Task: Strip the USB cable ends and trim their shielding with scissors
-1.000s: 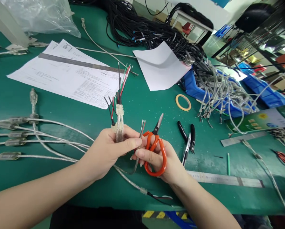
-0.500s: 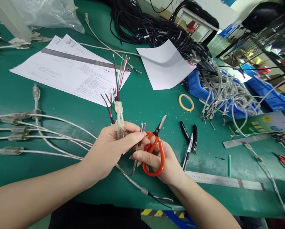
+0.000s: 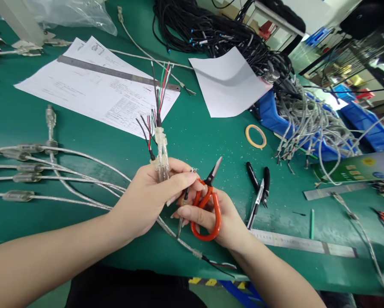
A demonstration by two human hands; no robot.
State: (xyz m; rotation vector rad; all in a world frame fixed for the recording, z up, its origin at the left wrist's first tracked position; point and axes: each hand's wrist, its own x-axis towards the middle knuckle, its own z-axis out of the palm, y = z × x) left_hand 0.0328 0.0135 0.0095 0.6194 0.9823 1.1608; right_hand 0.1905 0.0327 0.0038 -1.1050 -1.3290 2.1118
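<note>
My left hand (image 3: 156, 186) is closed round a bundle of clear-jacketed cables (image 3: 162, 149), whose stripped ends fan upward in black, red, green and white wires (image 3: 161, 92). Its thumb and forefinger also pinch the short wire ends of another cable (image 3: 183, 209). Around the handles of orange-handled scissors (image 3: 216, 218) my right hand (image 3: 207, 209) is closed, blades pointing up and away. That hand's thumb and fingers also touch the short cable just below its black sleeve. Below the hands, a further cable end (image 3: 197, 253) with dark wires lies near the table's front edge.
Printed sheets (image 3: 82, 92) with a steel ruler (image 3: 114, 72) lie behind. To the right are a tape roll (image 3: 256, 137), black-handled pliers (image 3: 266, 184), a knife (image 3: 256, 203) and another ruler (image 3: 301, 244). Blue bins (image 3: 269, 111) hold cables. Moulded cables (image 3: 28, 177) stretch left.
My left thumb and forefinger have closed over the short cable's wire tips, which stood more exposed before. The view has shifted slightly. The scissors remain in my right hand.
</note>
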